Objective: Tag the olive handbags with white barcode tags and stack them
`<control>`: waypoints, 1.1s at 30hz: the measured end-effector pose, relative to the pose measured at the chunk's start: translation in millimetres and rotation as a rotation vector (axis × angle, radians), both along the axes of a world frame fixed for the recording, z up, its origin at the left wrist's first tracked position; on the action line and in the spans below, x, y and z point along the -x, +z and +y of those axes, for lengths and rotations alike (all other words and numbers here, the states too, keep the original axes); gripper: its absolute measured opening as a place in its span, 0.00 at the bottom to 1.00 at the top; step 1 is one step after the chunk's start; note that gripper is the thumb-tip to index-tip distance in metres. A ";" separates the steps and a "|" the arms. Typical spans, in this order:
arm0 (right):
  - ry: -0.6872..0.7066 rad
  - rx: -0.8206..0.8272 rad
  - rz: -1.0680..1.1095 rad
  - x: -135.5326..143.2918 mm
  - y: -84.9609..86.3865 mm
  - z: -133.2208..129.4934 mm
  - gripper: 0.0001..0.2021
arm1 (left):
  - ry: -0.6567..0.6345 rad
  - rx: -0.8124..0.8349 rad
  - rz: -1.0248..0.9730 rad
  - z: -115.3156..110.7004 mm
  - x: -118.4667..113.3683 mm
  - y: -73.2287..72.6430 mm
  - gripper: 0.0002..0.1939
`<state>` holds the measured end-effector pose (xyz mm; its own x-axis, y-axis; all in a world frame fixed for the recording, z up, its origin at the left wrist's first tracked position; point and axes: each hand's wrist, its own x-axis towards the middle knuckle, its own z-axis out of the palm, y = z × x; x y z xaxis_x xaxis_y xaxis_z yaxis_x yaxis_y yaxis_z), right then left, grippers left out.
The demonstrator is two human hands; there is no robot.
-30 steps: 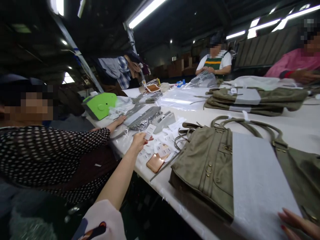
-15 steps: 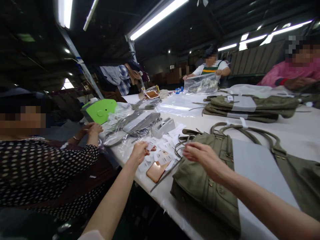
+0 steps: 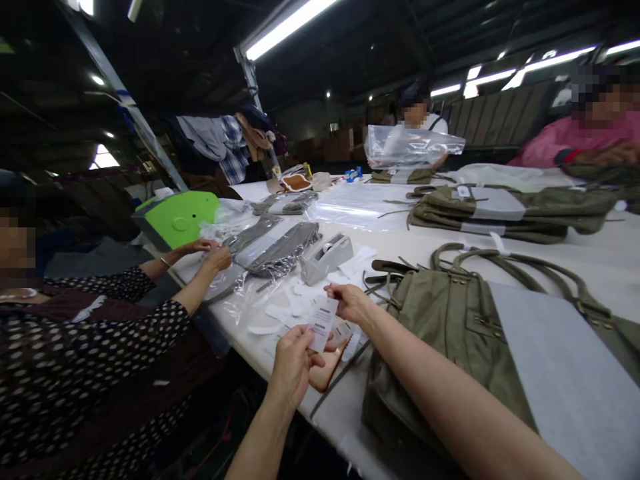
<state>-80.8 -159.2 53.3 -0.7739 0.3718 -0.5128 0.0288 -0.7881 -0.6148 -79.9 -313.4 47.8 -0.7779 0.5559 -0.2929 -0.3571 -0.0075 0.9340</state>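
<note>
Your left hand [image 3: 293, 363] and right hand [image 3: 350, 303] both pinch a small white label [image 3: 323, 323] (printed with what looks like a barcode, though it is too small to be sure), the left fingers closed on its near end and the right fingers closed on its far end. You hold it just above the near edge of the white table [image 3: 615, 257], over a scatter of more white labels [image 3: 295, 307] and a rose-gold phone [image 3: 325, 373]. An olive handbag [image 3: 445, 333] lies just to the right. A tape dispenser [image 3: 327, 257] sits farther off. At the left, a co-worker's hands [image 3: 210, 253] handle plastic-wrapped items.
</note>
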 end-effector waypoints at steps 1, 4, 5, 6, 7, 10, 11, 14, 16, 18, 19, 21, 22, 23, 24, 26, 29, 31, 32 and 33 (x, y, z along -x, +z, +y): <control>-0.014 -0.009 0.013 -4.6 4.5 3.2 0.08 | -0.016 0.002 -0.004 -0.1 -4.4 -1.8 0.14; -0.063 -0.055 0.038 -25.3 23.2 14.1 0.07 | -0.107 -0.003 -0.006 2.8 -22.0 -3.3 0.16; -0.074 -0.074 0.051 -35.0 30.3 18.4 0.07 | -0.151 -0.011 -0.002 4.6 -28.5 -2.2 0.17; -0.083 -0.089 0.061 -46.5 37.2 23.0 0.07 | -0.209 -0.022 0.012 6.7 -34.3 -0.2 0.17; -0.089 -0.112 0.070 -59.7 43.6 27.7 0.07 | -0.282 -0.032 0.043 9.2 -38.8 2.5 0.17; -0.116 -0.273 0.064 -110.0 58.5 40.4 0.06 | -0.507 -0.026 0.240 17.0 -38.9 10.9 0.17; -0.134 -0.358 0.050 -129.6 62.0 43.4 0.05 | -0.525 0.010 0.353 18.7 -33.8 11.8 0.16; -0.184 -0.567 -0.037 -191.3 67.1 49.1 0.04 | -0.382 0.350 0.806 13.4 -11.6 2.3 0.13; -0.225 -0.597 -0.131 -230.5 64.8 50.7 0.06 | -0.357 0.680 1.065 -0.1 -1.6 -13.7 0.12; -0.276 -0.599 -0.210 -263.6 57.7 50.4 0.08 | -0.433 0.896 1.186 -16.6 -0.5 -34.0 0.18; -0.296 -0.602 -0.238 -276.8 53.2 49.3 0.09 | -0.457 0.939 1.222 -23.8 -2.6 -44.3 0.23; -0.302 -0.619 -0.264 -295.8 44.6 45.1 0.10 | -0.435 0.963 1.299 -32.9 -8.1 -61.6 0.30; -0.299 -0.630 -0.271 -301.9 41.7 42.1 0.11 | -0.414 0.969 1.330 -34.3 -10.2 -67.3 0.31; -0.297 -0.640 -0.275 -306.2 40.0 38.7 0.12 | -0.405 0.975 1.352 -33.9 -11.3 -70.4 0.30; -0.298 -0.650 -0.278 -309.2 39.6 35.0 0.14 | -0.418 0.984 1.352 -32.0 -11.2 -71.1 0.30; -0.313 -0.672 -0.286 -313.3 41.9 27.4 0.16 | -0.468 1.017 1.284 -25.6 -8.4 -66.6 0.31; -0.348 -0.695 -0.309 -320.5 45.3 18.4 0.19 | -0.483 1.084 1.145 -16.4 -3.4 -55.7 0.32; -0.365 -0.709 -0.317 -327.8 42.6 15.1 0.20 | -0.434 1.106 1.094 -12.5 -2.7 -52.3 0.32; -0.366 -0.717 -0.318 -331.8 39.7 14.2 0.20 | -0.406 1.109 1.073 -11.1 -3.1 -52.0 0.32; -0.366 -0.729 -0.317 -335.8 36.2 13.6 0.20 | -0.373 1.118 1.048 -9.8 -4.0 -52.3 0.33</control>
<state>255.0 -145.7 89.5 -0.4028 0.8883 -0.2208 0.1056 -0.1945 -0.9752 -75.9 -323.3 -4.6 -0.7644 0.6351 -0.1114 0.6018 0.7647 0.2303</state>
